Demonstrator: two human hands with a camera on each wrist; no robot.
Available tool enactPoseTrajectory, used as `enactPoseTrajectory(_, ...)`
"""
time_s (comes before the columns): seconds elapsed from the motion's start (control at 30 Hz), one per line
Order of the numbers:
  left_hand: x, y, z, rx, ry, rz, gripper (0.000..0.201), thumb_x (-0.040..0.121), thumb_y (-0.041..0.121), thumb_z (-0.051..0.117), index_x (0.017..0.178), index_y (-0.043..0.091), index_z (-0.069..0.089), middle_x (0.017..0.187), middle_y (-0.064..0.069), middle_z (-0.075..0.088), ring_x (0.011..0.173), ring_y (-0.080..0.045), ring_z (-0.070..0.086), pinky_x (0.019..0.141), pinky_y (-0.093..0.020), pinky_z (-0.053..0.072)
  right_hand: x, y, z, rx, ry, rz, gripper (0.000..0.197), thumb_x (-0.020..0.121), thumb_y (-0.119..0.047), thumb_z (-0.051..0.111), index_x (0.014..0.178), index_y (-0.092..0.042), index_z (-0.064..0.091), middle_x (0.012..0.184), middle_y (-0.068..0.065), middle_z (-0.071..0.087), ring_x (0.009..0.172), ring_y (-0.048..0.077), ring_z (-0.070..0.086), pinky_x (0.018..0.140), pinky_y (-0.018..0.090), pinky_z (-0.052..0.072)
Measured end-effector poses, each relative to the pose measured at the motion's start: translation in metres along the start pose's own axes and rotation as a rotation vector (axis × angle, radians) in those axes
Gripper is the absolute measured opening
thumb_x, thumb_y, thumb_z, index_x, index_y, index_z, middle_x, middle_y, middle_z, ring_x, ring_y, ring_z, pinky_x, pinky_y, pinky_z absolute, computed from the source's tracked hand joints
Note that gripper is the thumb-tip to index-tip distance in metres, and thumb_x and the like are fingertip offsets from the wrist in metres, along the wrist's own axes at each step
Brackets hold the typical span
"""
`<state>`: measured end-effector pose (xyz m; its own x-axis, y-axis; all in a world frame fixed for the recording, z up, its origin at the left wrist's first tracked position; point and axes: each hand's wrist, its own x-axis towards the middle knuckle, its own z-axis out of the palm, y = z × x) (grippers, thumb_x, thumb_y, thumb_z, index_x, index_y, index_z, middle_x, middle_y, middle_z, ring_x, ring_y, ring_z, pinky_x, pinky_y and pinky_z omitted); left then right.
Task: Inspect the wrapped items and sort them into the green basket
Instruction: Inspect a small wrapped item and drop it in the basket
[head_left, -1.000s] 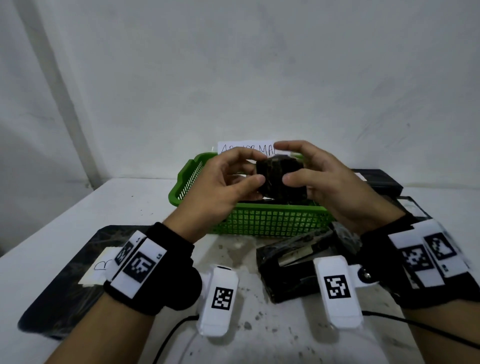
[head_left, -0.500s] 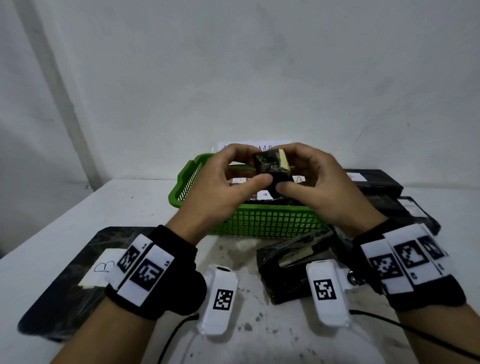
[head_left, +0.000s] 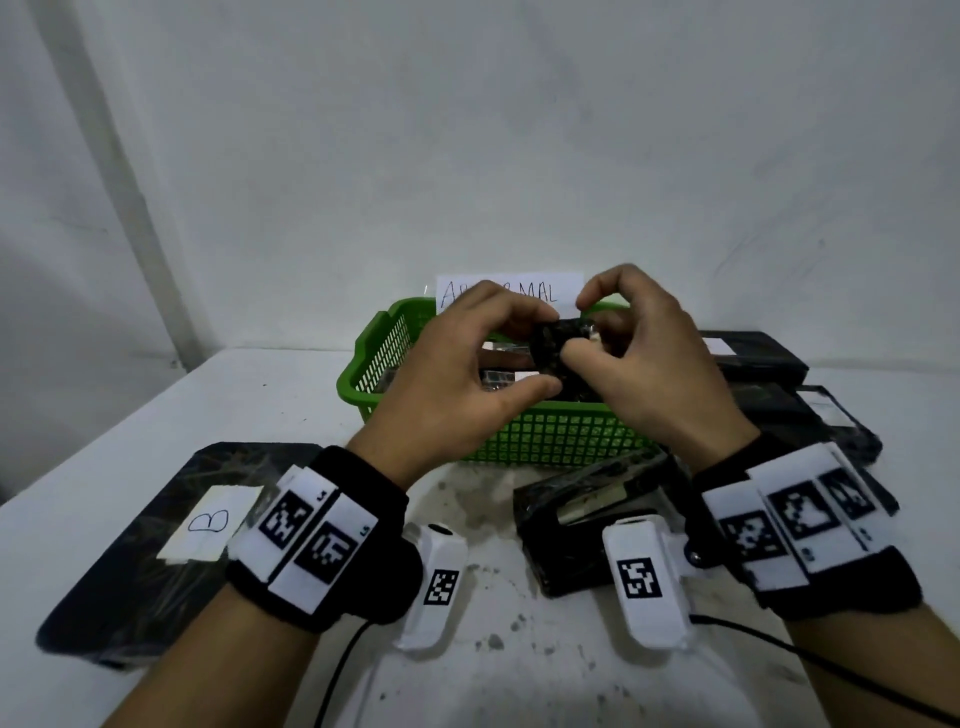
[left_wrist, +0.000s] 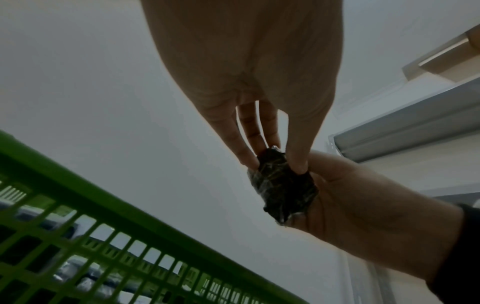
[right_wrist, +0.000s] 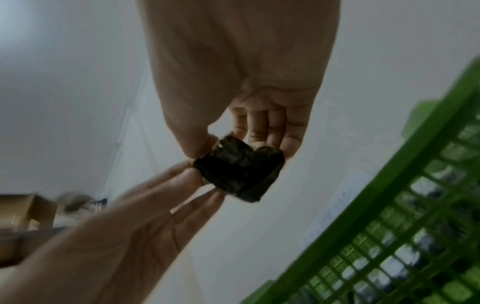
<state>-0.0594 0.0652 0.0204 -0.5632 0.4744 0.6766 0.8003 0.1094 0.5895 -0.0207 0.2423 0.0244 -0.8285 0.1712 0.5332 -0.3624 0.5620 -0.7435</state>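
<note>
Both hands hold one small item wrapped in dark film (head_left: 557, 340) (left_wrist: 281, 185) (right_wrist: 240, 171) above the green basket (head_left: 545, 436) (left_wrist: 78, 236) (right_wrist: 389, 236). My left hand (head_left: 467, 374) (left_wrist: 275, 160) pinches its left side between thumb and fingertips. My right hand (head_left: 639, 358) (right_wrist: 246, 152) pinches its right side, thumb below and fingers curled over the top. A pale edge shows at the item's right end. Other dark wrapped items lie inside the basket, mostly hidden by the hands.
A large wrapped item with a paper label "B" (head_left: 171, 540) lies at the front left of the white table (head_left: 519, 649). Another dark wrapped pack (head_left: 587, 509) lies before the basket, more black packs (head_left: 779, 384) at right. A handwritten paper sign (head_left: 511, 293) leans behind the basket.
The two hands have turned the small wrapped item between their fingers. The right fingers have curled further over its top and the pale face is now nearly hidden.
</note>
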Motion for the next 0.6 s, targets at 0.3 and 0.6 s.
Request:
enactPoseTrajectory(0.3, 0.003, -0.013, -0.008, -0.139, 0.074, -0.149, 0.039, 0.093, 0.006, 0.067, 0.129, 0.017, 0.06, 0.125, 0.004, 0.063, 0.11, -0.006, 0.066, 0.081, -0.02, 0.056, 0.005, 0.002, -0.025, 0.314, -0.262, 0.079, 0.025, 0.095, -0.019, 0.062, 0.119, -0.018, 0.068, 0.11, -0.001, 0.075, 0.099, 0.023, 0.072, 0.082, 0.038, 0.061)
enactPoseTrajectory(0.6, 0.012, -0.039, -0.018, -0.101, 0.173, -0.248, 0.025, 0.097, 0.009, 0.057, 0.11, 0.02, 0.074, 0.104, 0.003, 0.076, 0.097, -0.013, 0.073, 0.089, -0.037, 0.058, 0.028, -0.006, 0.007, -0.051, -0.239, 0.057, 0.037, 0.073, -0.047, 0.082, 0.099, -0.029, 0.064, 0.076, -0.007, 0.07, 0.061, 0.012, 0.065, 0.056, 0.038, 0.051)
